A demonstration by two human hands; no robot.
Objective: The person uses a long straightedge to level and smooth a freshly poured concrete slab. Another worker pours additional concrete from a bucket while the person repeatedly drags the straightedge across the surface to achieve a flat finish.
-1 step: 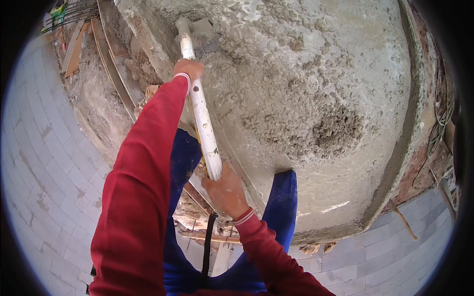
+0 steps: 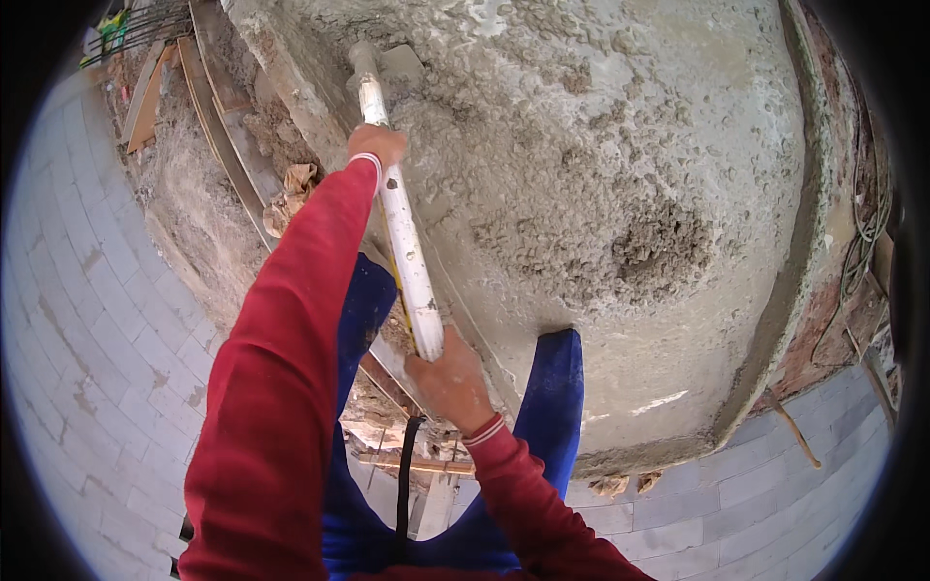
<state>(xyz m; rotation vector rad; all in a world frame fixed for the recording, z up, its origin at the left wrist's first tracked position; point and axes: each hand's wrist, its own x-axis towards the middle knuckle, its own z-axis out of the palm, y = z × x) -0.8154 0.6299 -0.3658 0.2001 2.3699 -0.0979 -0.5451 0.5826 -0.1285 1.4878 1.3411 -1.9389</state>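
Both hands are closed around a long white cement-spattered tool handle [image 2: 405, 242] that runs steeply up the middle of the view. The left hand [image 2: 376, 145], at the end of a red sleeve with a white cuff, grips the handle high up, close to the tool's grey metal head [image 2: 387, 66]. The right hand [image 2: 448, 380], also red-sleeved, wraps the handle's lower end. The metal head rests on a broad slab of wet grey concrete [image 2: 601, 126] that fills the upper right of the picture; its surface is rough and lumpy, with a darker coarse mound of mix [image 2: 664, 247] lying well to the right of the handle. The slab's edge is held by wooden form boards [image 2: 228, 126] on the left, and crumpled brown paper scraps [image 2: 291, 194] lie just beside them. The person's blue trousers [image 2: 552, 407] show beneath the arms. Grey paving blocks [image 2: 87, 329] cover the ground on the left and lower right.
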